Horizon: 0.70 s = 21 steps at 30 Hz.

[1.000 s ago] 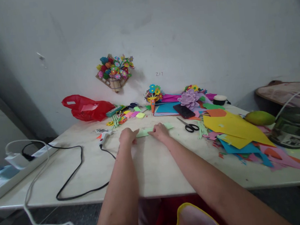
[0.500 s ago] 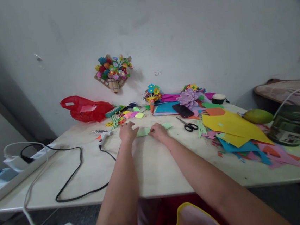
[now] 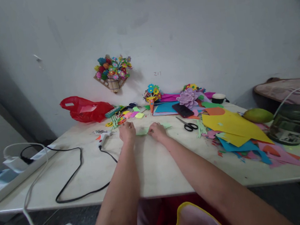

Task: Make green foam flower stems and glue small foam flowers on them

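A light green paper strip (image 3: 151,129) lies flat on the pale table (image 3: 155,168) in front of me. My left hand (image 3: 127,132) rests on the strip's left end, fingers curled down onto it. My right hand (image 3: 156,130) presses on the strip's middle, fingers bent onto the paper. The right end of the strip sticks out past my right hand. Both hands are close together, with a short bit of green showing between them.
A glue gun (image 3: 103,135) with a black cord (image 3: 73,173) lies left of my hands. Black scissors (image 3: 189,124) and a phone (image 3: 183,110) are to the right, beside a pile of coloured sheets (image 3: 233,127). A red bag (image 3: 86,108) and paper flowers (image 3: 189,98) sit at the back.
My left hand has slid right along the strip, closer to my right hand. The right hand has barely shifted.
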### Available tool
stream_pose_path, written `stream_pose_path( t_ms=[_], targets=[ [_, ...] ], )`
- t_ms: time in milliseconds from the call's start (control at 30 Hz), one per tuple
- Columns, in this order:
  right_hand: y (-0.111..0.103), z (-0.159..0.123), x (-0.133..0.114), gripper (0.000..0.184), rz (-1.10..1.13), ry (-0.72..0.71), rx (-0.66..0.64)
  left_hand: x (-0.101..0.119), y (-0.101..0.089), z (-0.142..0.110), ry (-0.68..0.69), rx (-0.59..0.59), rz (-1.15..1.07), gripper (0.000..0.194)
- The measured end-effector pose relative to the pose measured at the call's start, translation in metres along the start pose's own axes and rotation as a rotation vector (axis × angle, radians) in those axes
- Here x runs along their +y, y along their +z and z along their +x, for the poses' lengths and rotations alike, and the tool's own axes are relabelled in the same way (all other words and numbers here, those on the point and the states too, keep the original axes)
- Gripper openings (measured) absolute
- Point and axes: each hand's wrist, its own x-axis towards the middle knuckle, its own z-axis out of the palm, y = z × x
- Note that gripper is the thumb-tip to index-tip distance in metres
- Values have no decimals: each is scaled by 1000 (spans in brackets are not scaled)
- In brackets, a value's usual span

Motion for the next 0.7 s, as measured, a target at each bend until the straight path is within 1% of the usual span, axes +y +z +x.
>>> stream_pose_path(
  t_ms=[67, 133, 200, 267, 333, 400, 467, 567, 700],
  targets=[
    [0, 1, 1, 12, 19, 27, 40, -3, -5, 2, -105, 31, -66, 41],
    [0, 3, 3, 12, 39, 47, 81, -7, -7, 4, -181, 45, -135, 43],
    [-1, 4, 5, 11, 62, 51, 109, -11, -5, 6, -200, -2, -260, 45],
    [-1, 5, 6, 11, 87, 39, 118, -13, 1, 8, -151, -135, -453, 48],
    [-1, 5, 6, 12, 111, 20, 114, -14, 9, 9, -63, -269, -610, 51],
    [-1, 5, 6, 11, 121, -2, 106, -13, 16, 9, 13, -344, -687, 48],
    [-1, 5, 6, 10, 123, -25, 97, -13, 22, 9, 58, -361, -712, 40],
    [1, 6, 7, 10, 128, -52, 88, -13, 27, 9, 74, -382, -722, 24],
    [2, 7, 8, 9, 133, -62, 76, -14, 28, 10, 37, -428, -772, 19]
  ],
)
